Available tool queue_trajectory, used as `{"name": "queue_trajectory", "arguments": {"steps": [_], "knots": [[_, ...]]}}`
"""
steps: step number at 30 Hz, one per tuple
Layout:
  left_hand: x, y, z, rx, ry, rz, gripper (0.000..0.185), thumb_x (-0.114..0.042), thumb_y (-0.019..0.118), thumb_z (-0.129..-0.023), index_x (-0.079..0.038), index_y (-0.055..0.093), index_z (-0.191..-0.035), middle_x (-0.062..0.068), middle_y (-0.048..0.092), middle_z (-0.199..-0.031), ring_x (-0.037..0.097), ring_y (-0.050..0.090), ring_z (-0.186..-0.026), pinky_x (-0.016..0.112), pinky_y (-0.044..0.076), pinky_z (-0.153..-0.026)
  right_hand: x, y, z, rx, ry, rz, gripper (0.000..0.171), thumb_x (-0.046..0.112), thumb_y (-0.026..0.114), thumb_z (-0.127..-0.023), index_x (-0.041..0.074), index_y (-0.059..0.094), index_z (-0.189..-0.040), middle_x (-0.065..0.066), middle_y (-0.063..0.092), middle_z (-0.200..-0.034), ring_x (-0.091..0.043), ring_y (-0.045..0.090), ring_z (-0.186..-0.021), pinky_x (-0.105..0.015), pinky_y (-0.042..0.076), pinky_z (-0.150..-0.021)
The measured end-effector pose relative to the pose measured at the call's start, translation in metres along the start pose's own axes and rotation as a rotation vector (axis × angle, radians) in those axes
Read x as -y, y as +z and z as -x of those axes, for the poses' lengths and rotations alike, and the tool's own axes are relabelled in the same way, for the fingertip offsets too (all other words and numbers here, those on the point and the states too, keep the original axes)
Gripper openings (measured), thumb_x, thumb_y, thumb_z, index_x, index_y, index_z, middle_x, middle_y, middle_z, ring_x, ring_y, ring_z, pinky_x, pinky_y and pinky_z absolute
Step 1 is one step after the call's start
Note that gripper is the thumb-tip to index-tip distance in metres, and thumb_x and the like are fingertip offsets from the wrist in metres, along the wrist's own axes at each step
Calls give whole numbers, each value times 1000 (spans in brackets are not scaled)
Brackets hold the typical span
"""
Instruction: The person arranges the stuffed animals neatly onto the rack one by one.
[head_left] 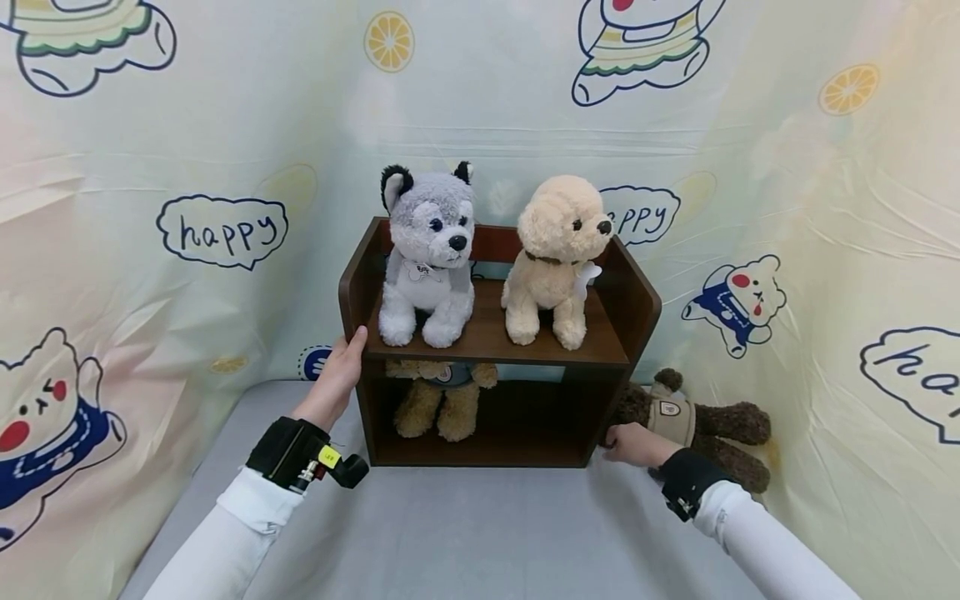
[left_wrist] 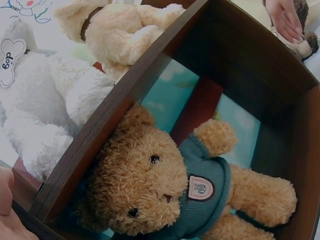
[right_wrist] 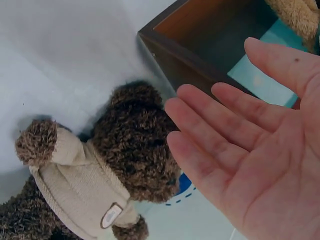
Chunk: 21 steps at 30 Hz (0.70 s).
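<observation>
Now the left hand grips the wooden shelf at centre frame by its left edge, while the right hand, fingers spread flat, sits at the lower right corner beside the dark brown bear. Best to steady both sides evenly so the husky and cream puppy don't topple.

top shelf of dark wooden shelf unit — filled by grey-white plush husky and cream plush puppy | lower bay: tan teddy in teal sweater blocks left half, right half open | right flank — dark brown teddy in beige hoodie lies against it | grey mat in front free
</observation>
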<state>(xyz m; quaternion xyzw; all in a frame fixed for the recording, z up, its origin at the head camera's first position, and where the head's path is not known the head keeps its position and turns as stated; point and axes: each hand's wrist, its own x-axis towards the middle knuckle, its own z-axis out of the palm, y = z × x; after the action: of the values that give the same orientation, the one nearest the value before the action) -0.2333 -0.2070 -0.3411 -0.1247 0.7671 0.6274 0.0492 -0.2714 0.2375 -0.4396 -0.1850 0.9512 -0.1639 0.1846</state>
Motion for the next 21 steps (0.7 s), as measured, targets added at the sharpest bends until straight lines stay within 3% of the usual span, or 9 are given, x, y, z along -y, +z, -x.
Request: {"name": "queue_trajectory", "arguments": {"steps": [11, 21], "knots": [[-1, 1, 0, -1, 0, -4, 78, -55, 17, -94, -5, -21, -141, 18, -20, -148, 35, -14, -135, 53, -1, -108, -13, -8, -1, -111, -58, -10, 21, 7, 63, -83, -6, 59, -99, -9, 63, -85, -18, 58, -73, -34, 49, -63], [0, 1, -1, -10, 9, 0, 77, -54, 17, -94, -5, -17, -142, 18, -15, -149, 35, -10, -136, 53, 1, -108, -25, -9, -9, -262, -133, 26, 20, 7, 64, -82, -4, 60, -99, -13, 64, -92, -26, 62, -84, -38, 51, -71]]}}
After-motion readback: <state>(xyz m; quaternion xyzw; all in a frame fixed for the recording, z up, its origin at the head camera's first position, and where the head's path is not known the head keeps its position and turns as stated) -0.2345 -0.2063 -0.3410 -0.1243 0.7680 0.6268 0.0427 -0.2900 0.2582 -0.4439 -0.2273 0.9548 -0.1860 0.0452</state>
